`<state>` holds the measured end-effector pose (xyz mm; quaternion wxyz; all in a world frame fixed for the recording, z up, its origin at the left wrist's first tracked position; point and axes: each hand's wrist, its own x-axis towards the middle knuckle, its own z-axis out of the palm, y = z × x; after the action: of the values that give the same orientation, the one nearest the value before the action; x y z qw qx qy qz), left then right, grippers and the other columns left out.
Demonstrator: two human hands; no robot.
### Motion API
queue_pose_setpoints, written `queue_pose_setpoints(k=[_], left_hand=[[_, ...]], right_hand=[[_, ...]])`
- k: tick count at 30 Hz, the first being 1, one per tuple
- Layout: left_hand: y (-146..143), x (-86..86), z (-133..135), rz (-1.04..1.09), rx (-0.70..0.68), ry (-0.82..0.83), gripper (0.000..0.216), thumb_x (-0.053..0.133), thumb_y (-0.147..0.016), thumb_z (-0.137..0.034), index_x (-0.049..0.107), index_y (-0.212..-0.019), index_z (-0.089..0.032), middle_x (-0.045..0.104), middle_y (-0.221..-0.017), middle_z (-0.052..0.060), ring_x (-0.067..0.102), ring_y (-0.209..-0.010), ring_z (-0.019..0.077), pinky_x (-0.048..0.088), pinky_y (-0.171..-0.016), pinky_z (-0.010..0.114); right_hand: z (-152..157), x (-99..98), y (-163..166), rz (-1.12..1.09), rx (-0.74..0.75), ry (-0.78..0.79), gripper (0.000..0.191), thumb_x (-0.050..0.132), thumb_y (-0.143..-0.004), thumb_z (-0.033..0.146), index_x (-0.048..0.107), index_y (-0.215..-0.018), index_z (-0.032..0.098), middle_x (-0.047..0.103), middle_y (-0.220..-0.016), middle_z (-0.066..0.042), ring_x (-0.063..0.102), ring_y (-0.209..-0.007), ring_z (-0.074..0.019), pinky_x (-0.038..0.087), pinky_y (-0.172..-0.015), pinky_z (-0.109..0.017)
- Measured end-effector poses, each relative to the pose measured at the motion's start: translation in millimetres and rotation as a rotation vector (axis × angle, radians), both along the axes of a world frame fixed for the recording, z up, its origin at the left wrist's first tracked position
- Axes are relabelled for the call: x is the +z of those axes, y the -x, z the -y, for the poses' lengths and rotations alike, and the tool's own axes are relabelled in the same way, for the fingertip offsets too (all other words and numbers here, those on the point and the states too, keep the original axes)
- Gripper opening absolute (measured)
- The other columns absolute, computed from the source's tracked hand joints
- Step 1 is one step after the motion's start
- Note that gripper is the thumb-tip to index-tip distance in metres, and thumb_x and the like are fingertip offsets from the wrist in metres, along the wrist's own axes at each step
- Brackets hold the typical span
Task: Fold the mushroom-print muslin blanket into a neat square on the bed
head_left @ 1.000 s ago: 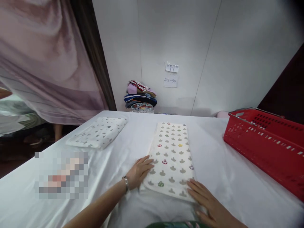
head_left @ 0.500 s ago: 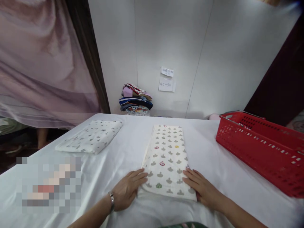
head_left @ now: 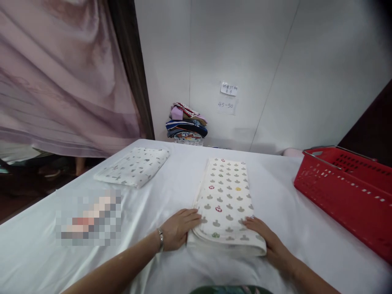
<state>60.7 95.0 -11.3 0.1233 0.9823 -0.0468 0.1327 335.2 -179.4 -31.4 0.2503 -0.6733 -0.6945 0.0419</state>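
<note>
A folded cream cloth (head_left: 228, 204) with grey, red, green and yellow mushroom-like prints lies lengthwise before me on the white-covered table. Along its near end, the edges of stacked layers show, bowing slightly. My left hand (head_left: 180, 226) rests at the cloth's left edge, fingers stretched out over the border, its thumb hidden. At the right edge is my right hand (head_left: 268, 237), fingers extended onto the print, palm beside the near corner, thumb out of sight. A second folded white cloth (head_left: 133, 166) with small dark prints lies at the far left.
A red perforated plastic basket (head_left: 346, 200) with a metal handle stands on the right. Beyond the table's back edge sits a pile of folded fabrics (head_left: 186, 124) against the wall. A blurred-out patch (head_left: 90, 218) covers something at left. A pink curtain (head_left: 61, 73) hangs behind it.
The view has turned a little left, so everything sits further right. The cloth's near end now shows more of its layered edge. Both hands stay at its sides.
</note>
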Motion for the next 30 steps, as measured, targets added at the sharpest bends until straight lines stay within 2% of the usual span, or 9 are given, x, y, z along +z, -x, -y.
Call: queue_pose_setpoints(k=[3,8,14,17,20,23,26,28,30], left_hand=[[2.7,0.3,0.3,0.028,-0.036,0.0,0.064,0.045,-0.067,-0.008,0.039,-0.128,-0.025,0.049,-0.13,0.005,0.037,-0.125,0.0226,0.032,-0.102,0.043],[-0.5,-0.3,-3.2,0.036,-0.068,-0.013,0.06,0.048,-0.069,-0.014,0.039,-0.127,-0.022,0.051,-0.127,0.007,0.039,-0.123,0.0247,0.033,-0.101,0.046],[-2.9,-2.2,-2.7,0.07,-0.083,-0.035,0.051,0.044,-0.074,-0.012,0.042,-0.124,-0.022,0.054,-0.124,0.007,0.04,-0.122,0.0242,0.035,-0.099,0.045],[3.2,2.0,-1.5,0.059,-0.097,0.0,0.047,0.042,-0.076,-0.012,0.045,-0.122,-0.022,0.054,-0.125,0.007,0.04,-0.123,0.0235,0.038,-0.097,0.043],[7.8,7.5,-2.4,0.081,-0.075,0.109,0.04,0.04,-0.077,-0.013,0.051,-0.115,-0.023,0.058,-0.119,0.006,0.047,-0.116,0.0208,0.041,-0.095,0.04],[0.3,12.1,-4.4,0.11,0.136,0.262,0.031,0.038,-0.08,-0.017,0.059,-0.104,-0.023,0.065,-0.104,0.004,0.058,-0.099,0.016,0.044,-0.09,0.033],[-23.6,15.0,-6.9,0.066,0.499,0.394,0.025,0.043,-0.082,-0.027,0.062,-0.096,-0.022,0.067,-0.092,0.002,0.061,-0.081,0.0137,0.048,-0.077,0.026],[-44.8,16.0,-9.4,0.007,0.68,0.456,0.023,0.046,-0.081,-0.033,0.063,-0.094,-0.022,0.067,-0.088,0.001,0.06,-0.071,0.0122,0.047,-0.069,0.024],[-65.3,16.4,-12.4,-0.044,0.784,0.475,0.024,0.049,-0.079,-0.039,0.063,-0.09,-0.022,0.066,-0.088,0.0,0.059,-0.071,0.0124,0.046,-0.068,0.024]], right_hand=[[1.4,0.1,1.3,-0.068,-0.024,-0.033,0.046,0.047,-0.086,0.031,0.04,-0.132,0.03,0.049,-0.132,-0.004,0.039,-0.125,-0.0209,0.034,-0.103,-0.04],[-0.5,0.8,-0.7,0.119,0.113,-0.097,0.053,0.05,-0.085,0.029,0.035,-0.135,0.027,0.046,-0.133,-0.006,0.037,-0.126,-0.0221,0.03,-0.105,-0.042],[7.6,2.2,1.1,0.2,0.14,-0.018,0.057,0.048,-0.084,0.029,0.031,-0.138,0.025,0.033,-0.142,-0.006,0.027,-0.131,-0.0248,0.025,-0.107,-0.045],[13.9,4.0,3.4,0.173,0.162,0.032,0.056,0.047,-0.083,0.027,0.034,-0.137,0.025,0.033,-0.142,-0.004,0.025,-0.132,-0.0248,0.025,-0.107,-0.045],[17.6,8.3,2.6,0.121,0.148,0.108,0.051,0.043,-0.084,0.02,0.039,-0.134,0.028,0.036,-0.14,-0.002,0.024,-0.132,-0.0227,0.026,-0.106,-0.046],[13.3,16.8,-1.0,0.042,0.158,0.125,0.044,0.039,-0.086,0.016,0.05,-0.125,0.032,0.045,-0.134,-0.001,0.031,-0.129,-0.0214,0.026,-0.106,-0.05],[-4.0,29.3,0.4,-0.061,0.127,0.111,0.037,0.036,-0.089,0.018,0.057,-0.116,0.033,0.058,-0.121,0.0,0.047,-0.118,-0.0193,0.026,-0.106,-0.051],[-22.1,37.5,8.6,-0.081,0.05,0.105,0.035,0.036,-0.09,0.021,0.057,-0.116,0.031,0.06,-0.117,-0.001,0.052,-0.113,-0.019,0.027,-0.105,-0.05],[-42.0,42.6,22.4,-0.049,0.01,0.102,0.034,0.037,-0.09,0.024,0.057,-0.118,0.028,0.057,-0.122,-0.003,0.049,-0.117,-0.0201,0.029,-0.105,-0.048]])
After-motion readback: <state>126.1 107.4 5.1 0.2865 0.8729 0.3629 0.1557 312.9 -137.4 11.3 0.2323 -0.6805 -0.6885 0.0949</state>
